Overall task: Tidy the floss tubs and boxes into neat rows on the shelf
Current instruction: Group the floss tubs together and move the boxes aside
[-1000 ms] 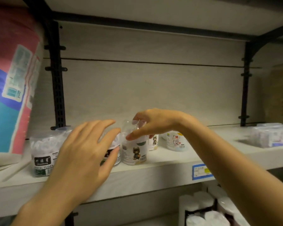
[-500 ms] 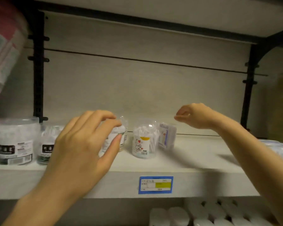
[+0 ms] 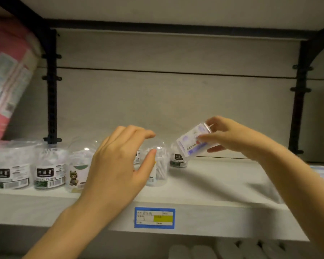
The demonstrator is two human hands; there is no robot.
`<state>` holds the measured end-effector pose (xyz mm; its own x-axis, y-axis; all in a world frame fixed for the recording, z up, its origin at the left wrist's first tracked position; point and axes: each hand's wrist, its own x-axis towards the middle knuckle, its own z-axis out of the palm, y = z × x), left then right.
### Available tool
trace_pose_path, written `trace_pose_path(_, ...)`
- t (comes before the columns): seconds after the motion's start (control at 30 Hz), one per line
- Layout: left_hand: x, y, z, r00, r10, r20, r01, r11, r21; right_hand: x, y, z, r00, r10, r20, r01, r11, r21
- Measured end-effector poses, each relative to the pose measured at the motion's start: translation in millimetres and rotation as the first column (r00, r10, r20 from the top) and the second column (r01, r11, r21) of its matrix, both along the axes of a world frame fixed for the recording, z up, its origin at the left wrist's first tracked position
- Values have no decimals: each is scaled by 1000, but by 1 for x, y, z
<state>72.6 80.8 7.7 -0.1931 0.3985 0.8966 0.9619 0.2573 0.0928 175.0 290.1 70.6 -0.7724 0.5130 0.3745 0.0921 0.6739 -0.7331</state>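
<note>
right hand (image 3: 230,139): was empty, now pinches floss box (image 3: 192,142)
floss box: off the shelf (image 3: 213,184), tilted, in the air
left hand (image 3: 118,165): fingers still curved over domed tub (image 3: 160,165); can't tell if gripping
domed tub: upright on shelf

Pale wood-look shelf (image 3: 204,186) runs the full width, its front edge thick and light. Blue-bordered price label (image 3: 154,218) with a yellow block is stuck on the front edge, right of centre. Back panel (image 3: 166,109) has the same pale grain, with a thin dark seam (image 3: 157,71) across it. Slotted black upright (image 3: 51,94) stands at left and a second upright (image 3: 299,109) at right, whose bracket curves up to the board above. Black rail (image 3: 157,28) runs along the top of the back panel, under the upper shelf board (image 3: 176,10). Pink and blue soft pack (image 3: 9,71) leans at far left, blurred. White rounded tops (image 3: 195,251) show on the level below. Light is dim and warm, with soft shadows on the shelf.
</note>
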Motion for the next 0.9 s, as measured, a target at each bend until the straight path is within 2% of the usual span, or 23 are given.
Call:
trace_pose_path(0.07,7,9,7,986,-97,137,98,995,4,29,-13,-2,962,221,-158,-253,942,-223)
trace_pose_path(0.13,15,19,14,911,-253,326,267,964,1,47,-24,-9,885,377,-274,-452,835,-313)
trace_pose_path(0.2,24,26,20,701,-474,533,507,857,96,56,-33,-18,849,428,-309,-519,783,-342)
trace_pose_path(0.23,28,28,21,589,-551,591,578,798,168,59,-36,-22,845,434,-313,-527,775,-348)
trace_pose_path(0.27,31,29,21,509,-602,615,615,755,230,62,-37,-25,842,437,-316,-532,771,-352)
trace_pose_path(0.3,34,30,21,467,-633,617,631,728,269,65,-38,-28,842,435,-318,-531,773,-348)
trace_pose_path(0.4,40,36,21,419,-678,604,644,691,329,74,-35,-27,884,358,-300,-437,861,-260)
trace_pose_path(0.5,47,53,29,390,-697,602,648,672,359,92,-22,-17,948,205,-242,-207,978,19)
trace_pose_path(0.6,60,78,37,384,-735,558,659,642,392,127,0,-6,962,62,-266,-9,981,196)
trace_pose_path(0.67,68,93,39,389,-740,548,662,639,393,157,18,-2,942,-18,-335,93,973,209)
trace_pose_path(0.73,76,105,35,365,-737,568,662,635,398,184,39,-4,945,-79,-319,154,964,216)
trace_pose_path(0.8,84,118,30,345,-728,592,666,635,392,204,61,-9,973,-118,-196,163,959,231)
trace_pose_path(0.9,97,136,23,331,-728,601,655,635,409,216,91,-13,987,-117,108,78,946,314)
